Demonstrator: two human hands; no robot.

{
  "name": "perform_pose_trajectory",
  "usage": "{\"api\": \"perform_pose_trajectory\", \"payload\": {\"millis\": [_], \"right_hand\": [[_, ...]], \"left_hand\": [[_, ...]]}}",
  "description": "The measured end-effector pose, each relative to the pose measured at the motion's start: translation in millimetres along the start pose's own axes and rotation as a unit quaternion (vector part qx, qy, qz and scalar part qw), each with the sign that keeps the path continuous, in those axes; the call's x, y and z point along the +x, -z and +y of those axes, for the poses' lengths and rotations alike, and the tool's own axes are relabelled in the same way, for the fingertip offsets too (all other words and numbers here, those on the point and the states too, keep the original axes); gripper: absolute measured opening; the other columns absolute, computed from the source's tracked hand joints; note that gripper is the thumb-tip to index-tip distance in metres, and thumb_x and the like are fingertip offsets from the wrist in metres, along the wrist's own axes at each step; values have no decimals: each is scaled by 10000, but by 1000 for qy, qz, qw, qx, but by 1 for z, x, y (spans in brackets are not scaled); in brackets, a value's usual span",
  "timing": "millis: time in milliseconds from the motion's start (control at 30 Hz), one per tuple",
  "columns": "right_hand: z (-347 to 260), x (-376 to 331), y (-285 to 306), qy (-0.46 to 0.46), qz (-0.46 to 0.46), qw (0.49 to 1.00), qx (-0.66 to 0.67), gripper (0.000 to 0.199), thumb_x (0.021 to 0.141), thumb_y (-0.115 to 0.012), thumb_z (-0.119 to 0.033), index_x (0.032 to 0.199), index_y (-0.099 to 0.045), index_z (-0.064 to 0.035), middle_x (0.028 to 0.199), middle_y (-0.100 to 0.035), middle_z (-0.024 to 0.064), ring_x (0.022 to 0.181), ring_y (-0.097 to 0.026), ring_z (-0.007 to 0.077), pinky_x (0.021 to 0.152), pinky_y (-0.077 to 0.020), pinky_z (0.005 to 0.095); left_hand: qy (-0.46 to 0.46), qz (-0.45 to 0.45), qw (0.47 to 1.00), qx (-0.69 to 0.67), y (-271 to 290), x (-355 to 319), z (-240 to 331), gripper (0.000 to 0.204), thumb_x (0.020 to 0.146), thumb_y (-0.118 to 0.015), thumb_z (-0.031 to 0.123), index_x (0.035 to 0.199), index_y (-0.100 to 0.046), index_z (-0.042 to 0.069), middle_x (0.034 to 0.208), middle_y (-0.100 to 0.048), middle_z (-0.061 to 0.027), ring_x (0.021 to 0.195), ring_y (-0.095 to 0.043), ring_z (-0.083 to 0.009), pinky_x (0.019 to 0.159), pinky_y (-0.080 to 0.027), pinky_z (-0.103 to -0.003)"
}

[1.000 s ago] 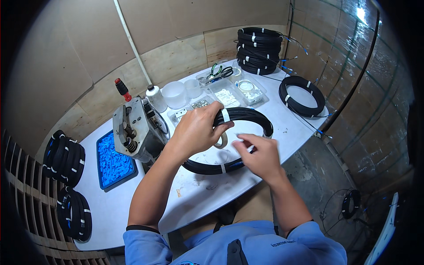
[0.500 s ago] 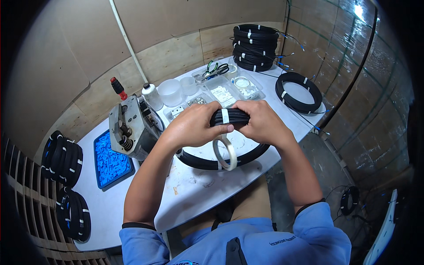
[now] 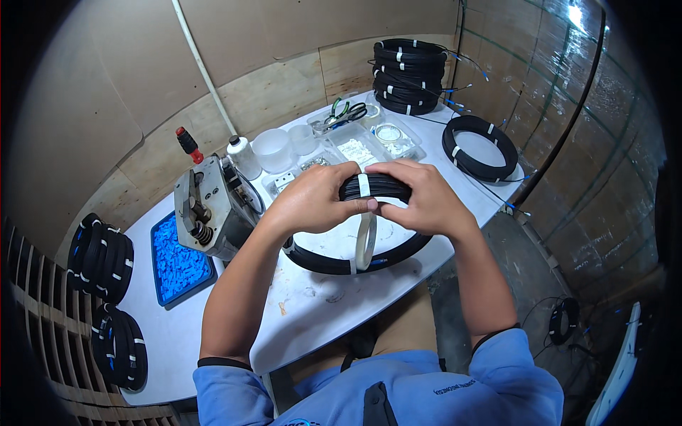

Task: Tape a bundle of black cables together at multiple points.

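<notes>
A coil of black cable (image 3: 320, 263) is held upright-tilted above the table between my hands. My left hand (image 3: 312, 199) is closed around its far side, left of a white tape strip (image 3: 364, 186) wrapped across the strands. On the right of that strip, my right hand (image 3: 430, 199) grips the same coil, fingers over the top and thumb below. A roll of white tape (image 3: 366, 245) hangs beneath the strip, inside the ring, seen nearly edge-on. Another white band (image 3: 353, 266) crosses the coil's near side.
Left stands a metal bench machine (image 3: 213, 206) beside a blue tray (image 3: 170, 299) of small blue pieces. Behind my hands are clear bins (image 3: 354, 135), scissors (image 3: 348, 116) and a white bottle (image 3: 243, 156). Stacked coils (image 3: 410, 78) and a single coil (image 3: 506, 167) sit right; more coils (image 3: 103, 255) lie left.
The tape roll has swung from an angled view to nearly edge-on. My right hand has shifted slightly right along the coil, and its thumb now shows near my left thumb.
</notes>
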State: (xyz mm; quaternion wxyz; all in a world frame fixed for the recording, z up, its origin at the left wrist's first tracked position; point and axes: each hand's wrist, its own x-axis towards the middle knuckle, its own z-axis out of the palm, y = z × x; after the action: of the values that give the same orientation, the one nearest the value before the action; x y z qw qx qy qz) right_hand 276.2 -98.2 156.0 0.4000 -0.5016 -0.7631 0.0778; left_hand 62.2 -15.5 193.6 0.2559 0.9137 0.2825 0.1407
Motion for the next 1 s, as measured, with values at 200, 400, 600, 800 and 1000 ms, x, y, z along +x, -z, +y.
{"api": "perform_pose_trajectory", "payload": {"millis": [200,400,600,800,1000], "right_hand": [[2,-18,10,-50,35,981,185,428,907,-760,-178,1299,-682,-27,1133,-728,141,1071,-705,225,926,-568,347],[9,0,27,-61,-131,968,203,463,856,-825,-186,1258,-652,-36,926,-734,65,832,-675,128,761,-531,293],[-10,10,21,-75,-142,984,82,431,793,-768,-62,1204,-639,-55,886,-731,134,798,-714,246,727,-550,370],[-6,8,11,-66,-113,991,23,390,831,-757,-36,1201,-640,-69,956,-744,168,870,-722,351,776,-555,429],[-2,5,11,-61,-100,993,23,369,854,-798,-101,1189,-647,-65,976,-744,168,913,-718,354,803,-553,434]], "left_hand": [[-12,-24,999,-30,3,0,1,481,857,-831,459,1028,-697,30,770,-701,-170,707,-673,-326,671,-497,-430],[-13,-10,999,-27,1,-2,-6,494,831,-851,476,999,-700,37,751,-690,-151,712,-681,-302,667,-499,-411],[-32,43,998,-40,-3,-6,-7,532,814,-867,468,1035,-688,18,780,-709,-162,730,-700,-309,673,-514,-409],[-5,42,999,-14,-1,-6,-4,515,812,-874,443,996,-695,-4,784,-714,-171,725,-703,-311,670,-523,-414],[-9,22,1000,-9,-1,0,-1,494,816,-871,427,956,-702,-16,755,-705,-190,710,-705,-335,658,-522,-428]]}}
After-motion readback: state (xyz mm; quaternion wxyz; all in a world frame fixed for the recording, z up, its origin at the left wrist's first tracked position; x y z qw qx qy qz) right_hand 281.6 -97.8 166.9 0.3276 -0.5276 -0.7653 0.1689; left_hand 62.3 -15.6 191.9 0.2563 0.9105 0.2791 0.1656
